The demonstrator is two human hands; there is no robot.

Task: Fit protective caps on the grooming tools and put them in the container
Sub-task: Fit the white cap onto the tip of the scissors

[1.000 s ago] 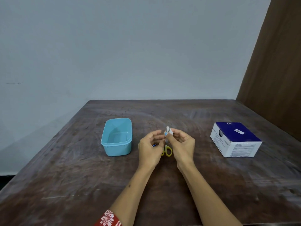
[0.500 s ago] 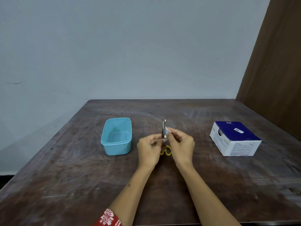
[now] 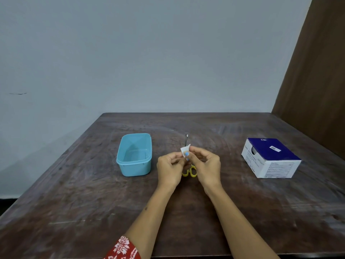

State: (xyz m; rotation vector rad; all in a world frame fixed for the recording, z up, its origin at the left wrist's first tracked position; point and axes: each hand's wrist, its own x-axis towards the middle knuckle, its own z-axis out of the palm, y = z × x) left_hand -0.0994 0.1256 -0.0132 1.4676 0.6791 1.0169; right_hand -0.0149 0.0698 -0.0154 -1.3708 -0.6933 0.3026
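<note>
Two hands meet over the middle of your dark wooden table (image 3: 93, 193), which fills the lower half of the view below a pale wall. Off to your right sits a white cardboard box (image 3: 271, 158) with a dark blue top; its top carries a small barcode label, and the lettering on the top and side is too blurred to read. To your left stands the light blue container (image 3: 134, 154), open and showing nothing inside. Your left hand (image 3: 169, 168) is closed around the small scissors (image 3: 188, 163), whose yellow finger loops show between your wrists while the metal blades point up and away. Your right hand (image 3: 205, 165) pinches a small white cap (image 3: 185, 150) just beside the base of the blades; whether it is already seated on them cannot be told. A red floral sleeve (image 3: 123, 248) shows at the bottom edge.
</note>
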